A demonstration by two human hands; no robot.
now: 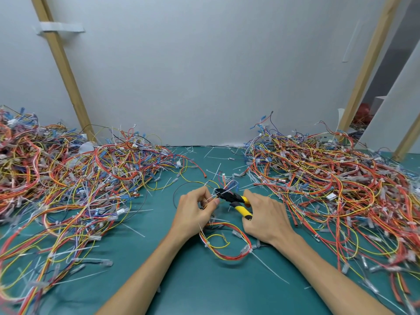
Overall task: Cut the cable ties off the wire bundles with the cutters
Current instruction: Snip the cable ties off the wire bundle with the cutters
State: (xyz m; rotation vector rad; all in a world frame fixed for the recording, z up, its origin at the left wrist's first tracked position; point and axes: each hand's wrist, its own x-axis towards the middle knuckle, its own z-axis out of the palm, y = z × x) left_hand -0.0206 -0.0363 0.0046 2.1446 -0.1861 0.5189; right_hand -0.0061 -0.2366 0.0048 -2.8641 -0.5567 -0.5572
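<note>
Near the middle of the bench (204, 283), the left hand (195, 212) pinches a wire bundle (227, 257) so its white cable tie (213, 197) sticks up, and the right hand (266, 215) grips the yellow cutters (234, 198) with the tips at that tie, looking ready to snip

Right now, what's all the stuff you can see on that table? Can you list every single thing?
left wire pile: one, red, yellow, blue and white tangle, left of the mat
right wire pile: one, mostly red and yellow tangle, right of the mat
wire bundle: one, red and yellow, looped between the arms
cutters: one, yellow-and-black handles, black head, at the bundle's top
loose cable ties: many, white, scattered on the mat
mat: one, teal green, covers the table
wooden battens: three, pale brown, one far left, two far right
wall: one, pale grey, behind the table
left hand: one, pinches the wire bundle
right hand: one, grips the cutters
</note>
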